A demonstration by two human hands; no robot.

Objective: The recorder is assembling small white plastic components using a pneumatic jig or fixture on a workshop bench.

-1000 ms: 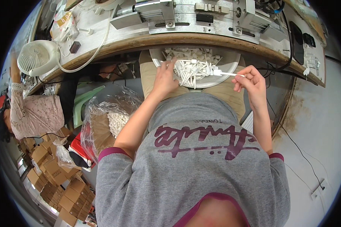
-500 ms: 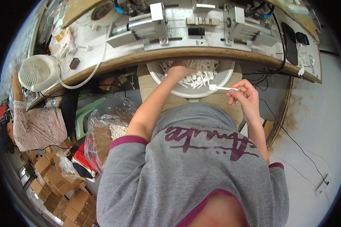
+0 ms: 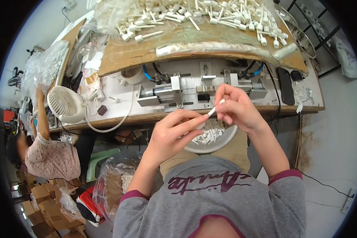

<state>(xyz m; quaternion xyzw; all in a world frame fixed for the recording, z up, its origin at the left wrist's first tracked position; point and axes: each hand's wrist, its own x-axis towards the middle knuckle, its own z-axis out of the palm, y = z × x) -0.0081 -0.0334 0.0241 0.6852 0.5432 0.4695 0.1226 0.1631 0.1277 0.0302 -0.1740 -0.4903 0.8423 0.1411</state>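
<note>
A slim white plastic stick (image 3: 212,111) slants between my two hands, above the table's front edge. My right hand (image 3: 242,110) pinches its upper end between thumb and fingers. The fingers of my left hand (image 3: 171,134) are closed around its lower end and hide that end. Below my hands, on my lap, a white basin (image 3: 227,142) holds a heap of white plastic pieces (image 3: 208,137) with stems; my left hand partly covers it. Just beyond my hands stands a metal fixture with a left clamp unit (image 3: 167,92), a right clamp unit (image 3: 248,88) and a notched block (image 3: 206,88) between them.
A raised cardboard-covered shelf (image 3: 139,49) bears many white capped stems. A white fan (image 3: 64,104), a tape roll (image 3: 133,76) and a black phone (image 3: 285,85) lie around the fixture. A person in a pale lace top (image 3: 53,156) works at left. A plastic-lined box (image 3: 109,186) stands beside me.
My left hand has come up out of the basin to meet the stick. My right hand has risen with the stick, now tilted. The view has shifted up, showing the shelf.
</note>
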